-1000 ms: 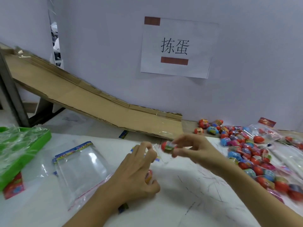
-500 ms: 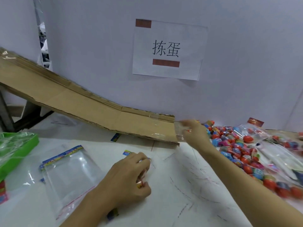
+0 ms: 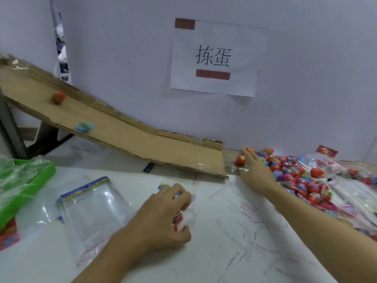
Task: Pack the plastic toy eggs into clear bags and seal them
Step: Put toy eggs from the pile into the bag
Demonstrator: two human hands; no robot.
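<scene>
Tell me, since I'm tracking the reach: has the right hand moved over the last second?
Yes. The right hand went from near the left hand out to the cardboard ramp's lower end.

In front of me stands a pale grey wall (image 3: 306, 78). A white paper sign (image 3: 216, 58) with two black characters hangs on it, with brown tape at the top and below the characters. A long cardboard ramp (image 3: 126, 135) slopes down along the wall to my white table (image 3: 234, 252), which has pen scribbles. The light is soft and even.
</scene>
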